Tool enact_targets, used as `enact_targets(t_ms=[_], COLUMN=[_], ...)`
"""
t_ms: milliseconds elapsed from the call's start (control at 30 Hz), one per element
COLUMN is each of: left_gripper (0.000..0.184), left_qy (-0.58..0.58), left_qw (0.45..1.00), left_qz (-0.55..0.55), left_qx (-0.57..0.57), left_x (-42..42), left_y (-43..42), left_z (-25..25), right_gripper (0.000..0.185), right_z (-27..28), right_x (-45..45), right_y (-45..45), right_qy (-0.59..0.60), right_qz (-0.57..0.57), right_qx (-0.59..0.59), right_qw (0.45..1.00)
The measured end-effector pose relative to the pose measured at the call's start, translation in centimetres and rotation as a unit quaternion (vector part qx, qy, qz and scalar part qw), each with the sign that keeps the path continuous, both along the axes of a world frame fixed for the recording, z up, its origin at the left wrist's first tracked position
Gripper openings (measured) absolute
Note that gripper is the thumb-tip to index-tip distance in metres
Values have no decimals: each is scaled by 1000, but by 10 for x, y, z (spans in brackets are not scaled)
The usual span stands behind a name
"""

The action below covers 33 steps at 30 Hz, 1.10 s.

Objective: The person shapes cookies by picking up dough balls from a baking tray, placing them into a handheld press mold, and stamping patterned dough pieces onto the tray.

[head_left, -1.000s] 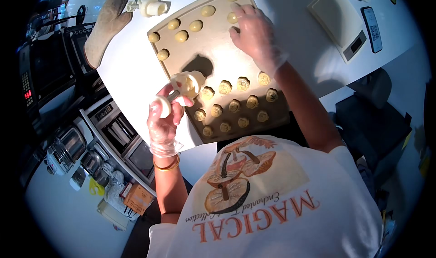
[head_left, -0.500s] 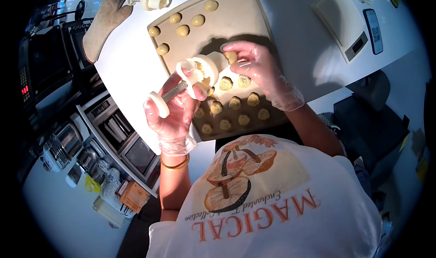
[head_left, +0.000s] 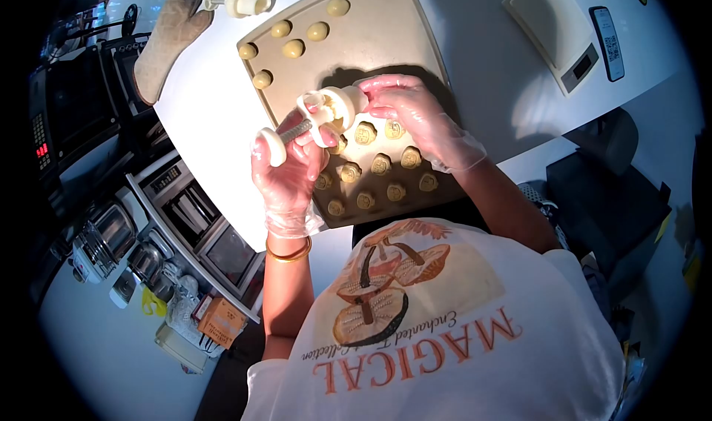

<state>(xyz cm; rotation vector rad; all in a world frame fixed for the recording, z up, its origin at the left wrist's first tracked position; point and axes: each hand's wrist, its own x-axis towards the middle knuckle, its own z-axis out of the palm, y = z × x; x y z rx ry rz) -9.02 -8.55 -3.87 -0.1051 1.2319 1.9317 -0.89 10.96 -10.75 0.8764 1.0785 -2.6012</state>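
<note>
My left hand, in a clear plastic glove, is closed around a cream plunger-type mooncake press. Its thumb is by the round plunger knob, with the spring showing between knob and body. The press lies tilted above the tray, its mouth toward the right. At that mouth, the gloved fingers of my right hand are bent together against the end; the dough ball they pinch is hidden from view. Beneath both hands is a tan baking tray. Several stamped dough pieces sit in rows on its near part.
Several plain dough balls rest on the tray's far part. A second press and an oven mitt lie at the upper left. To the right are a kitchen scale and a phone.
My right hand has brought the dough ball left to the press mouth, and the ball has gone out of sight. My left hand and the plunger knob have shifted slightly right.
</note>
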Motion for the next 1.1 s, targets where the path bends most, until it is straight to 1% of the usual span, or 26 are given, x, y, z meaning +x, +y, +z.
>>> enact_targets(t_ms=[33,100,133,167,200,233,300,333,367,400,433,467,500,567,600,633,700,733,767,800,833,900,933,1000,1033,1100], left_gripper=[88,83,79,75,68,67,65,65,62,58,58,49,40,37,37,37,35,34,34,48,48,34,31,30,30,26], left_qy=[19,38,47,55,37,54,62,61,81,102,101,95,90,99,103,109,110,119,128,129,127,168,213,241,270,273], left_qw=[999,999,997,995,995,992,991,991,983,972,971,967,961,957,953,948,944,941,938,929,928,922,897,880,863,861], left_qz=[-25,-30,-30,-31,-24,-38,-57,-58,-74,-90,-90,-81,-73,-70,-73,-75,-75,-81,-87,-100,-101,-70,-71,-67,-64,-31], left_qx=[-20,-19,-49,-80,-87,-103,-101,-102,-148,-194,-195,-224,-251,-263,-276,-289,-302,-306,-310,-333,-336,-340,-382,-403,-422,-427], left_x=[-1,1,2,5,7,9,11,13,16,17,16,16,15,12,12,12,11,11,10,11,12,14,15,15,15,15], left_y=[-1,2,6,9,14,16,20,23,26,30,30,30,31,30,28,28,30,29,29,32,34,38,43,48,52,68], left_z=[-6,-14,-16,-17,-16,-18,-17,-15,-9,-3,2,6,9,11,12,13,16,15,14,15,18,25,29,33,36,35], right_gripper=[28,27,27,28,28,28,34,40,40,44,49,62,69,63,62,61,57,48,48,44,40,36,36,39,39,44], right_z=[-1,-4,-10,-18,-16,-13,-3,-3,2,12,19,21,24,19,12,10,-3,-8,-14,-16,-19,-20,-20,-18,-17,-17], right_x=[-3,-11,-14,-15,-18,-17,-11,-7,-2,3,8,7,6,-2,-5,-9,-17,-22,-24,-25,-27,-26,-25,-27,-27,-27], right_y=[-1,-5,-6,-8,-8,-6,0,8,14,18,19,14,9,-8,-17,-25,-39,-46,-49,-49,-49,-51,-50,-49,-48,-45], right_qy=[0,-41,-41,-17,8,8,64,87,86,139,191,211,205,273,273,255,250,244,243,238,233,217,225,234,234,241], right_qz=[-1,-4,-5,42,87,86,77,105,105,118,130,134,150,55,46,47,13,-25,-26,-15,-3,4,1,-6,-4,5], right_qx=[0,92,93,241,382,382,522,489,488,478,466,487,534,577,562,588,575,572,569,583,596,588,596,625,622,604], right_qw=[1000,995,995,970,920,920,847,862,862,859,854,837,807,768,779,766,779,783,785,777,769,779,771,745,747,760])
